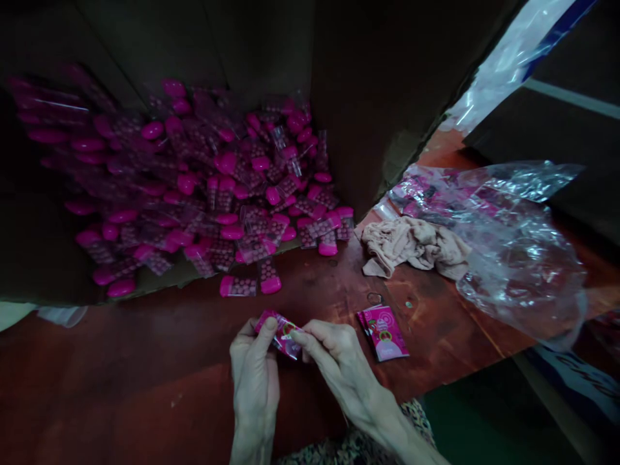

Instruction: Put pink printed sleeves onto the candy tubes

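A pink foil packet (279,334) was pinched by the fingers of the left hand (254,381) and the right hand (343,368), above a shiny red-brown table (145,342). More packets (383,332) were laid close by. A tan rag (414,247) and a clear plastic bag (520,258) were lying farther off, and pink-capped tubes (225,223) were heaped in a dim cardboard box (372,97).

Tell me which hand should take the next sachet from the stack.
Right, probably: the right hand lies closer to the sachets than the left hand, though both grip a sachet.
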`<state>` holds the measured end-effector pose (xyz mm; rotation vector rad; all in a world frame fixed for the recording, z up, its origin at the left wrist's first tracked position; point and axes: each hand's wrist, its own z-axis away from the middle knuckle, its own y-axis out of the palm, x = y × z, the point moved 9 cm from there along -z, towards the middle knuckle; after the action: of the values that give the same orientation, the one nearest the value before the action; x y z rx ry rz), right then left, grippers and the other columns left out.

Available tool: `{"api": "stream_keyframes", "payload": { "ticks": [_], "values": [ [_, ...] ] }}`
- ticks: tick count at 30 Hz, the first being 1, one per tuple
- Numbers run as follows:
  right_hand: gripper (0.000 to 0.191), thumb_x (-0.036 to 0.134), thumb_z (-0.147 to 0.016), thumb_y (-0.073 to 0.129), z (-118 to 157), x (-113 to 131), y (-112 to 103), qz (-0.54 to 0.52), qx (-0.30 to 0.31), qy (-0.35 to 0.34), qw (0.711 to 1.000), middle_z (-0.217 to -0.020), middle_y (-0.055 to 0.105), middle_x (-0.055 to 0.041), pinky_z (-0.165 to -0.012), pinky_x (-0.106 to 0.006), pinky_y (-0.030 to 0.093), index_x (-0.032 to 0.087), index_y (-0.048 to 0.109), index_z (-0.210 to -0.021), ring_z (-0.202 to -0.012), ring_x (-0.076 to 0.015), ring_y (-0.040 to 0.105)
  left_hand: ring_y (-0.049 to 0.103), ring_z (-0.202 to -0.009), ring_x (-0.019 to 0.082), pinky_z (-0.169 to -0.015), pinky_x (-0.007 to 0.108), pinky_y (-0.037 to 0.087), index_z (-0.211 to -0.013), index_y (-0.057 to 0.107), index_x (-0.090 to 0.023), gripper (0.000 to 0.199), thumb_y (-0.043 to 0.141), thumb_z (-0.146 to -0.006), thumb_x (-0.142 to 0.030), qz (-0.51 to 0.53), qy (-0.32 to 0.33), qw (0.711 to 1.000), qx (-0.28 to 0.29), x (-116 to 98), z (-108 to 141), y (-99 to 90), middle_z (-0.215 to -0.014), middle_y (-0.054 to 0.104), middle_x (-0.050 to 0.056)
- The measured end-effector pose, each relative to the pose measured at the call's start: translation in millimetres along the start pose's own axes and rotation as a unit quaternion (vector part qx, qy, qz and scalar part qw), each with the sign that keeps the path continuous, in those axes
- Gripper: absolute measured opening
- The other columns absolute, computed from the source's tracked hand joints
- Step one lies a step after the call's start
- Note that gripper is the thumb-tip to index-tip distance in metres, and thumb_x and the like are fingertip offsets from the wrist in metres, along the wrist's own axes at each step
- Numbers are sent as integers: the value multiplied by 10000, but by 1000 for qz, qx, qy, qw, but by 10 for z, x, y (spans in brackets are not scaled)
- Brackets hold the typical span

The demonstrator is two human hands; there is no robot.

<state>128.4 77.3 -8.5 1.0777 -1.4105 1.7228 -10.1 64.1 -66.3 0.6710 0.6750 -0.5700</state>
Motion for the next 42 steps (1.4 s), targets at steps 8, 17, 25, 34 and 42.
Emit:
{"api": "stream_keyframes", "payload": {
  "ticks": [8, 17, 25, 34, 42],
  "values": [
    [417, 117, -869, 384, -944, 62, -679, 388, -126, -121, 905, -1144, 516, -219, -808, -479, 451, 78, 464, -1276, -1026, -345, 499, 513, -439, 54, -398, 149, 391, -612, 605, -129, 336, 868, -407, -167, 49, 10, 997, -61, -148, -78, -123, -555, 623, -37],
    [549, -29, -709, 411, -794, -132, -239, 410, -22, -194, 891, -1229, 537, -132, -965, -536, 363, 156, 539, -1210, -1184, -337, 403, 554, -481, 60, -412, 146, 395, -672, 651, -154, 237, 832, -521, -173, 87, -9, 994, -62, -180, -205, -193, -585, 647, -44],
    [235, 96, -850, 471, -466, -143, -57, 285, -45, -163, 943, -1175, 542, -136, -827, -426, 479, 176, 625, -1009, -1025, -288, 499, 559, -487, 74, -432, 174, 378, -633, 653, -153, 152, 796, -581, -145, 108, -22, 993, -45, -115, -144, -97, -582, 655, -24],
    [188, 163, -850, 533, -109, -205, -231, -33, -134, -47, 989, -992, 571, -41, -803, -307, 508, 227, 584, -1019, -930, -182, 588, 568, -524, 77, -480, 184, 405, -693, 681, -142, 143, 786, -607, -187, 122, 6, 992, -33, -190, -153, -24, -623, 665, -11],
    [248, 113, -833, 576, 246, -22, -224, -156, -225, -53, 960, -1032, 543, -22, -831, -243, 491, 273, 608, -1018, -990, -145, 550, 557, -546, 75, -505, 193, 403, -705, 676, -140, 170, 789, -615, -230, 127, 19, 991, -37, -179, -145, 2, -657, 664, -12]
  ]
}}
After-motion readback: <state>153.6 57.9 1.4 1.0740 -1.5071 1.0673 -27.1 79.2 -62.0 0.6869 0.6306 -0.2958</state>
